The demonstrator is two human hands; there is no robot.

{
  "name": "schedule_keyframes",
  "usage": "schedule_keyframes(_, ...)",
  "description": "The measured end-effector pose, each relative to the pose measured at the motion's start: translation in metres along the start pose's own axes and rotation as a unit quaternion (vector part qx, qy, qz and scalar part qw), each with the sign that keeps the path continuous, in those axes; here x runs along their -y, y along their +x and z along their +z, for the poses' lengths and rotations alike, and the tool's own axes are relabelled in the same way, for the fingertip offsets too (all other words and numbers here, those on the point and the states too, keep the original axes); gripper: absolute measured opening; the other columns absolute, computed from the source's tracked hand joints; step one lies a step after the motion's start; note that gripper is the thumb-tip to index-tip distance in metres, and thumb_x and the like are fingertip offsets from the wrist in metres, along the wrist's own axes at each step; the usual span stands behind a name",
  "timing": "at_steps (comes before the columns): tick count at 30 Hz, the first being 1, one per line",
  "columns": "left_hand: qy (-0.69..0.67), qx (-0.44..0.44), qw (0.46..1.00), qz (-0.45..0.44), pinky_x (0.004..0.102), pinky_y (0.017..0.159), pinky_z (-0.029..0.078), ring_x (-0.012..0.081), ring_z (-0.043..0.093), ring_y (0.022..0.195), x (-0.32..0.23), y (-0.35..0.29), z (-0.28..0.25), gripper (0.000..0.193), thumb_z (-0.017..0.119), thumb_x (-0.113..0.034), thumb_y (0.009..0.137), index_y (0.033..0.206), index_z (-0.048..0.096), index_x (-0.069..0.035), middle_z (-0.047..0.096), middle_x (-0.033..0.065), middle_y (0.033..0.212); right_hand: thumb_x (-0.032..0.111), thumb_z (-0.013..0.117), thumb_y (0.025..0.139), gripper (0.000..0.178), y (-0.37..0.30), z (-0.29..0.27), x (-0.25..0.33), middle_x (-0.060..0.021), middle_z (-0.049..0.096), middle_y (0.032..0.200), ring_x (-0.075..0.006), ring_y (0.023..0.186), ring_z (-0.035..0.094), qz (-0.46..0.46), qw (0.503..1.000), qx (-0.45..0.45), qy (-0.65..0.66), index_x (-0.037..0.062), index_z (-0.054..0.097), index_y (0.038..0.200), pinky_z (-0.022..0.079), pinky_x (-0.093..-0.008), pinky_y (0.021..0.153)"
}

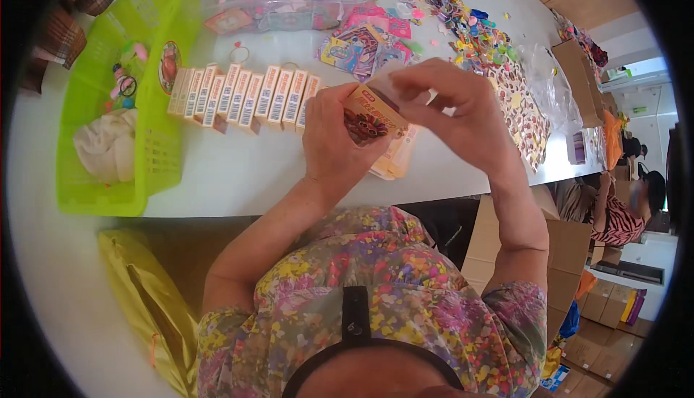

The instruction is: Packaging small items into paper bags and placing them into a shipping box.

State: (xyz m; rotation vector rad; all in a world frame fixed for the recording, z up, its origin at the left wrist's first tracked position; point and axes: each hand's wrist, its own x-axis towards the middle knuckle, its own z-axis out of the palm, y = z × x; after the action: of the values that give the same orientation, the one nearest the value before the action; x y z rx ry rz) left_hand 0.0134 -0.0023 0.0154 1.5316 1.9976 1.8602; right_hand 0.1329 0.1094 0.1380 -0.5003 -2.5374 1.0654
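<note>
Holding the small box (372, 120) snug, but not too tight, looks like the best way to do this step, since thin card could bend if it is squashed. Its end should face the busy fingers, and they should go gently so no edge rips.

The left hand (331, 134) is closed around the side of the box, with the picture side showing. The right hand (463, 105) is partly open, its fingers bent at the far end of the box. A pale thing (388, 78) is there too, but it is too blurry to name, and I cannot tell if the fingers pinch it.

The box is up in the hands, over the white table (238, 181). Just under it lie some yellow boxes (396, 161). To the left, a row of boxes (249, 98) sits side by side, next to a green basket (163, 170). Farther back are shiny cards (361, 45) and a clear tub (285, 4). To the right is a pile of bright bits (463, 26).
</note>
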Motion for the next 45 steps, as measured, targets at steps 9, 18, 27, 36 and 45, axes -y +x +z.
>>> schedule_keyframes(9, -0.016, -0.017, 0.999, -0.049, 0.0402, 0.081, 0.045, 0.0309, 0.054, 0.096, -0.008, -0.008, 0.0, 0.076, 0.088, -0.019, 0.06, 0.12, 0.045, -0.004, 0.054, 0.0131, 0.106, -0.005, 0.067, 0.078, 0.028, -0.019, 0.007, -0.005, -0.0062, 0.066, 0.105, -0.0114, 0.094, 0.062, -0.042, 0.998, -0.037, -0.014, 0.0036, 0.066, 0.105, 0.048, -0.0247, 0.066)
schedule_keyframes(18, -0.144, 0.023, 0.979, -0.139, 0.0329, 0.074, 0.054, 0.0243, 0.066, 0.095, -0.029, -0.022, 0.024, 0.078, 0.084, -0.024, 0.072, 0.13, 0.037, 0.0, 0.059, 0.0176, 0.111, -0.005, 0.07, 0.081, 0.034, -0.058, 0.046, -0.056, -0.0055, 0.061, 0.096, -0.0102, 0.087, 0.062, 0.004, 0.959, -0.194, 0.208, 0.0025, 0.051, 0.108, 0.053, -0.0226, 0.073)
schedule_keyframes(27, -0.188, 0.102, 0.97, -0.114, 0.0346, 0.071, 0.057, 0.0249, 0.068, 0.095, -0.017, -0.063, 0.035, 0.055, 0.067, -0.008, 0.088, 0.133, 0.038, -0.003, 0.059, 0.019, 0.118, -0.005, 0.063, 0.087, 0.03, -0.102, 0.044, -0.092, -0.0064, 0.062, 0.103, -0.0102, 0.087, 0.062, 0.027, 0.965, -0.197, 0.172, -0.0021, 0.058, 0.116, 0.053, -0.0222, 0.072)
schedule_keyframes(36, -0.089, 0.301, 0.943, -0.114, 0.0297, 0.07, 0.055, 0.0219, 0.066, 0.086, -0.019, -0.068, 0.032, 0.034, 0.069, -0.007, 0.086, 0.116, 0.055, -0.003, 0.059, 0.0163, 0.107, -0.004, 0.065, 0.085, 0.013, -0.15, 0.056, -0.126, -0.0112, 0.065, 0.1, -0.0154, 0.086, 0.062, 0.034, 0.97, -0.146, 0.189, -0.0027, 0.068, 0.097, 0.05, -0.0254, 0.075)
schedule_keyframes(45, -0.192, 0.27, 0.933, -0.138, 0.0265, 0.078, 0.053, 0.0147, 0.062, 0.09, -0.008, -0.061, 0.042, 0.02, 0.066, 0.004, 0.086, 0.105, 0.061, 0.003, 0.061, 0.0098, 0.102, 0.0, 0.07, 0.081, 0.019, -0.143, 0.032, -0.136, -0.0078, 0.067, 0.103, -0.0117, 0.084, 0.063, 0.113, 0.958, -0.016, 0.264, -0.0005, 0.069, 0.1, 0.051, -0.0239, 0.074)
